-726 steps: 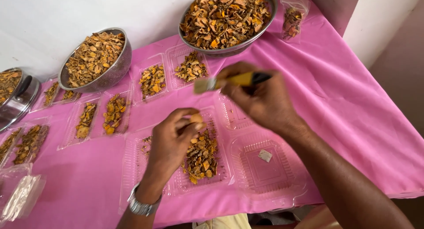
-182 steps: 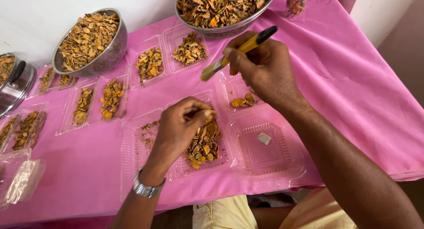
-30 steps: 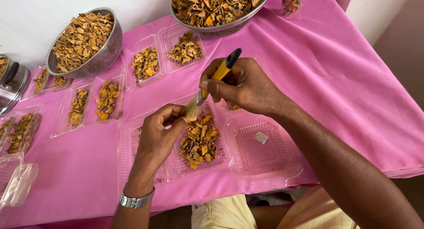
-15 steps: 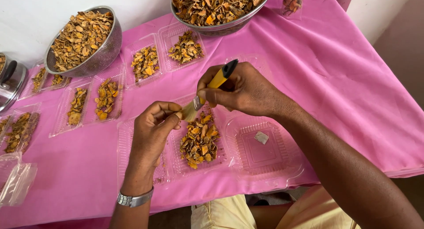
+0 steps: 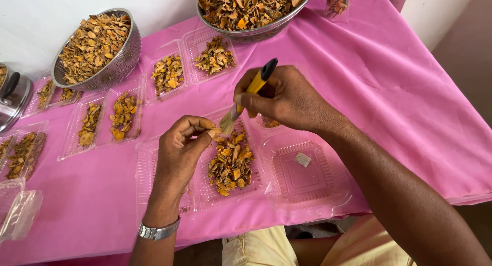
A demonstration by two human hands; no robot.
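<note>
— What are the hands doing?

— The left hand pinches a small dried piece between thumb and fingertips, fingers curled in. The right hand is closed around a yellow brush with a black end, its bristles touching that piece.

— Where is all this?

— Just above a clear plastic tray holding a heap of orange-brown dried chips. Beside it on the right lies another clear tray with only a small white square in it.

— And the surface?

— A table under a pink cloth, set against a white wall. Further back stand two metal bowls heaped with the same chips, and more filled small trays lie in rows between them and off to the left.
</note>
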